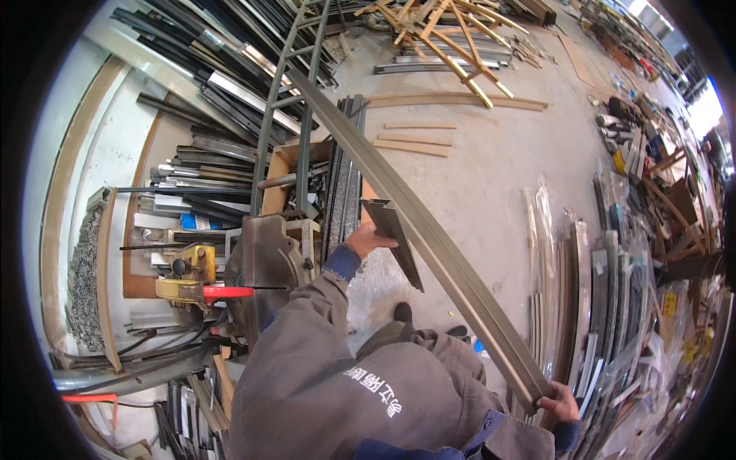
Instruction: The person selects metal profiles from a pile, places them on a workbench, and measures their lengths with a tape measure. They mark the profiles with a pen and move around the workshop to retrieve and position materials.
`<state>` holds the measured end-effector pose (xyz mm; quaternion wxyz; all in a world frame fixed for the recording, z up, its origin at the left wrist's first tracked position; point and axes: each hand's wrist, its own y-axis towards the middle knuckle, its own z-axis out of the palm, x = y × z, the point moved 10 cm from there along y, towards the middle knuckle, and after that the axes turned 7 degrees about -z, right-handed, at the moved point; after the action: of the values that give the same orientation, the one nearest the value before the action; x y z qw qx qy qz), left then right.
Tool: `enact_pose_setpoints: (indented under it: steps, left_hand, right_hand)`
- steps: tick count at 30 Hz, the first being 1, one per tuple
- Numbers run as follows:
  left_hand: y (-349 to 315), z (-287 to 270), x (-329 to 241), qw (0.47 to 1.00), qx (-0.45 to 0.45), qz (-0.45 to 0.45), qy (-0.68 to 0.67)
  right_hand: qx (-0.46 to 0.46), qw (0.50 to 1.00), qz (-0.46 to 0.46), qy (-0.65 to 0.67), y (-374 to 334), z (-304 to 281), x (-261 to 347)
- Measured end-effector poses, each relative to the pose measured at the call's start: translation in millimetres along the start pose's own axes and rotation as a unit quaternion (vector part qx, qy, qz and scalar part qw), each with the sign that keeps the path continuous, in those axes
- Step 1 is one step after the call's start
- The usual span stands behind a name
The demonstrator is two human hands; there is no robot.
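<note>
My left hand (pixel 369 239) is closed on the edge of a short grey-brown metal profile (pixel 397 239), held out in front of my body and slanting down to the right. In my right hand (pixel 561 403), closed round its near end, is a long grey-brown metal profile (pixel 429 241). It runs diagonally away to the upper left, passing just right of the short piece. Its far end overlaps the green metal frame in the picture, and whether it rests on it I cannot tell.
To my left stands a cutting saw (pixel 264 257) with a red handle (pixel 228 292). Behind it are a green ladder-like frame (pixel 282 103) and stacked profiles (pixel 203 157). Wooden strips (pixel 414 140) lie on the floor ahead. Plastic-wrapped profiles (pixel 579 287) lie along my right.
</note>
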<state>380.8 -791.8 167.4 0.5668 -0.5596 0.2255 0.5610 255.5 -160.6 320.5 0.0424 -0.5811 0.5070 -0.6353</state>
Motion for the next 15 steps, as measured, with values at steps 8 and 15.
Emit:
enact_pose_setpoints:
  steps: [8,15]
  left_hand:
    - [-9,18,50,0.973,0.043,0.038,-0.224]
    - [-24,63,87,0.987,-0.028,-0.056,-0.148]
  right_hand:
    - [0.025,0.986,-0.035,-0.159,-37,-39,-36]
    - [0.003,0.943,-0.105,-0.316,-112,-128,-129]
